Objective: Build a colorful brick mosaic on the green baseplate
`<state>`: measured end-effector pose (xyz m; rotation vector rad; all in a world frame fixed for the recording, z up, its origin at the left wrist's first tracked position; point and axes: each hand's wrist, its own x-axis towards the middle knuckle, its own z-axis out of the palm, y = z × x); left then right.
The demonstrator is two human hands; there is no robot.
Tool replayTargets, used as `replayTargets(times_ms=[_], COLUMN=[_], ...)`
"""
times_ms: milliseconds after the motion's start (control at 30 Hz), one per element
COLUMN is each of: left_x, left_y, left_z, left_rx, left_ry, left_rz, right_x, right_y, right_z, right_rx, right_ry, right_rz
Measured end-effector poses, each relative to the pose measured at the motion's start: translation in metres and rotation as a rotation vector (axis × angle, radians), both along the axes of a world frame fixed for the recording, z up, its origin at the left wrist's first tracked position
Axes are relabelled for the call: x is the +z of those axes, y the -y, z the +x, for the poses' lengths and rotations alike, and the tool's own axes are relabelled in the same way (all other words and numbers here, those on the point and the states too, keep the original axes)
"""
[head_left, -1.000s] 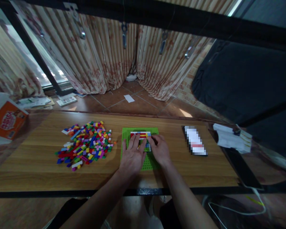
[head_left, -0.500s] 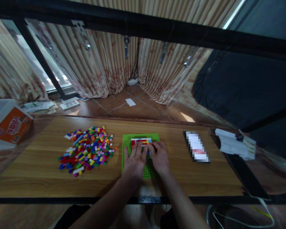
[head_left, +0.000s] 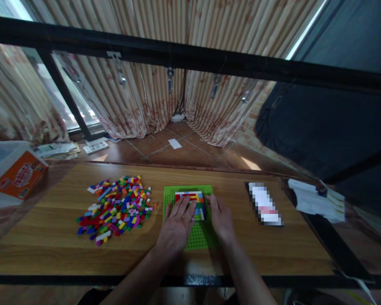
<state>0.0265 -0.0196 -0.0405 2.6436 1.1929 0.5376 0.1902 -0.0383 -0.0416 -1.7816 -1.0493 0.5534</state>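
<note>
A green studded baseplate [head_left: 198, 240] lies on the wooden table, bearing a low build of multicoloured toy bricks [head_left: 199, 199] with a white row along its far edge. Across the left part of the build rests my left hand [head_left: 176, 220], fingers stretched out and hiding some of the bricks. My right hand [head_left: 221, 216] is just right of the build, over the plate's right edge, fingers extended and slightly apart, with nothing visible in them. To the left a heap of loose toy bricks [head_left: 127, 207] in many colours is spread out.
A phone [head_left: 265, 204] with a blurred screen lies on the right of the table [head_left: 114, 262]. White papers [head_left: 314, 199] and a dark flat object [head_left: 336, 245] are at the right end. A translucent bin with an orange label [head_left: 20, 174] stands at the left. A dark bar [head_left: 190, 53] crosses above.
My right hand has moved right, off the brick build. My left hand has shifted slightly left and down, uncovering more bricks. The camera view has tilted up a little.
</note>
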Motion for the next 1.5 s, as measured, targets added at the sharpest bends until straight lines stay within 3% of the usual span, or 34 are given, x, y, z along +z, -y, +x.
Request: replayTargets(times_ms=[133,300,533,767,1100,1300,1500], left_x=[0.006,0.008,0.011,0.012,0.001,-0.001,-0.001], left_y=[0.004,0.012,0.016,0.015,0.014,0.001,-0.001], left_z=[0.001,0.011,0.021,0.031,0.029,0.018,0.012], left_rx=[0.004,0.023,0.082,0.028,-0.006,-0.093,-0.110], left_ry=[0.070,0.005,-0.114,-0.157,-0.150,-0.065,0.035], left_rz=[-0.049,-0.012,0.077,0.035,0.078,0.061,-0.018], right_x=[0.002,0.000,0.005,0.009,0.000,0.006,0.013], right_y=[-0.002,-0.002,0.001,0.000,-0.001,0.001,-0.006], right_z=[0.003,0.005,0.001,-0.005,-0.011,-0.006,0.003], right_rx=[-0.139,-0.160,-0.030,0.060,0.013,0.069,-0.037], right_ry=[-0.128,-0.194,-0.008,0.078,0.202,0.207,0.210], right_rz=[-0.038,-0.032,-0.020,-0.060,-0.067,-0.099,-0.015])
